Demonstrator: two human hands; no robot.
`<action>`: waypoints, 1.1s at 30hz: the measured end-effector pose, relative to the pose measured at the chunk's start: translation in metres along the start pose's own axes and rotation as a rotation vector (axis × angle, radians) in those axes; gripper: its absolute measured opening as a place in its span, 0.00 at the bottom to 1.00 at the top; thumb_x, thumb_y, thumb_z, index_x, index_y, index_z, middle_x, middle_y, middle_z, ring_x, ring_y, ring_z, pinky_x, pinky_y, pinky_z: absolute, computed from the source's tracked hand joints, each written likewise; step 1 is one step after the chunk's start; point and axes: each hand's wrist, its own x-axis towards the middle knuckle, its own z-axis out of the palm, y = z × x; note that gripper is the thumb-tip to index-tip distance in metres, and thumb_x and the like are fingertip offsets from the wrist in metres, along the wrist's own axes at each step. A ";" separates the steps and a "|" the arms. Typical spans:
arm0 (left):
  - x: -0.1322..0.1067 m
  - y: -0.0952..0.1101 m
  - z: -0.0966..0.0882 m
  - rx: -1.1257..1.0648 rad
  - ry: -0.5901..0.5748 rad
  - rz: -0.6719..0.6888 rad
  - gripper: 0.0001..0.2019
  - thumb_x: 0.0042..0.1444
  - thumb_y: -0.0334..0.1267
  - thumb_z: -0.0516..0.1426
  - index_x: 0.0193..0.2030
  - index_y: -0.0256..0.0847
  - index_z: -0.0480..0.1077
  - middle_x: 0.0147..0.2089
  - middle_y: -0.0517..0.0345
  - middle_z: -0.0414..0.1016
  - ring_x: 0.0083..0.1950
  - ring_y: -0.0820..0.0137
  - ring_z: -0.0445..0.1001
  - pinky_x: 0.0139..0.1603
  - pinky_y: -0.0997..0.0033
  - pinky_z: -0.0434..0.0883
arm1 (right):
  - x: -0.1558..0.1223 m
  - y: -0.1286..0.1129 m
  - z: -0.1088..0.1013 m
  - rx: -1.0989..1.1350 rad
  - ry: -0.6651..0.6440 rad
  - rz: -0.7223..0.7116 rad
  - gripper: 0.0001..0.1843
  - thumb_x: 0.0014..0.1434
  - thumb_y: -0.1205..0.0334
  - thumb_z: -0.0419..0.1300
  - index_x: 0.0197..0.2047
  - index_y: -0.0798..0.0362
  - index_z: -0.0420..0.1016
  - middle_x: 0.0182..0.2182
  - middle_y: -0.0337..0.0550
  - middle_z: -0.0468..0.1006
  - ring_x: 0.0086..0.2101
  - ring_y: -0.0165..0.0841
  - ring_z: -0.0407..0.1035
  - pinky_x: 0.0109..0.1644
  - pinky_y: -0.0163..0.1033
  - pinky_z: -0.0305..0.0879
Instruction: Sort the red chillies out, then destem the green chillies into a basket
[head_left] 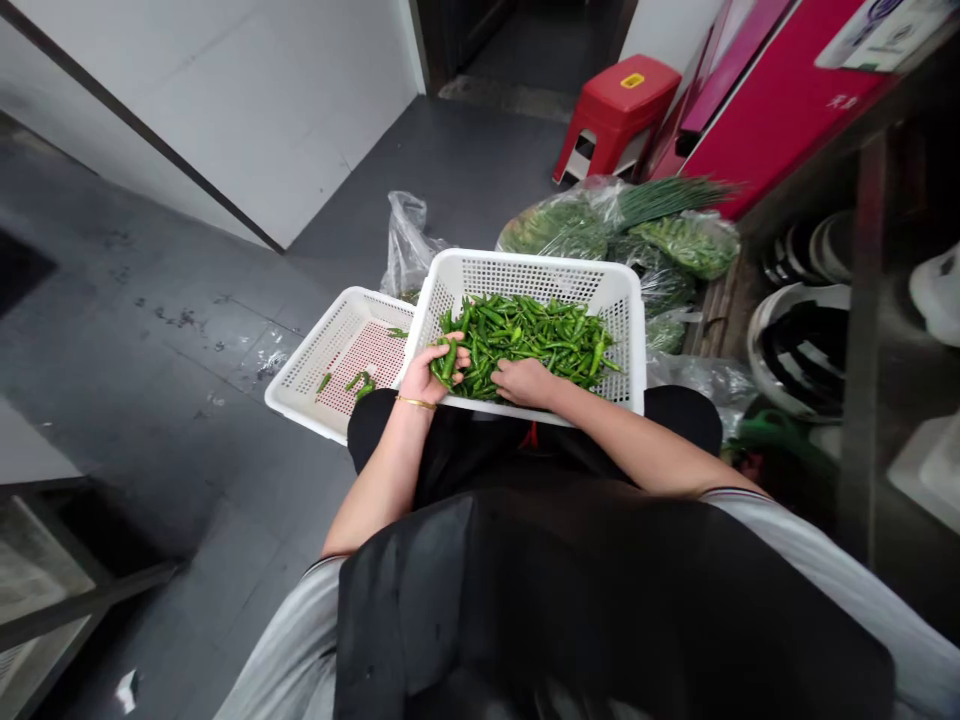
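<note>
- The grey tiled floor [247,500] spreads to the left and behind, with a white wall panel [225,90] rising at upper left.
- A bright pink cabinet [757,130] stands at upper right.
- A black apron [600,600] covers the person's front, with grey sleeves at either side.
- A red stool [626,95] stands on the floor near the cabinet.
- Clear bags of greens [559,230] lie beyond the basket and to its right.
- The white basket [540,275], with holed walls, sits at the person's knees; what bears its weight cannot be told.
- A second basket [360,355], also pale and holed, with a reddish bottom, lies to the left and lower, its right side partly covered by the white one.
- Many green peppers [540,335], slim and glossy, are heaped across the bottom of the white basket.
- The left hand [424,375] is over that basket's near left corner, palm turned up; its grip is partly closed, fingers curled around a few peppers.
- The right hand [521,382] rests on the near edge of the heap, fingers bent inward; the fingertips are hidden, so I cannot tell how far its grip is closed or whether it has hold of a pepper.
- A few loose peppers [366,385] lie scattered in the second basket.
- A thin gold-coloured bracelet [415,402] circles the left wrist.
</note>
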 end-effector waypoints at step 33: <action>0.026 -0.022 0.044 0.451 -0.107 -0.021 0.18 0.35 0.39 0.71 0.26 0.35 0.67 0.15 0.64 0.64 0.14 0.81 0.58 0.13 0.78 0.50 | -0.004 0.026 -0.033 0.834 0.710 0.098 0.06 0.55 0.59 0.61 0.31 0.53 0.71 0.23 0.35 0.69 0.24 0.27 0.61 0.29 0.33 0.59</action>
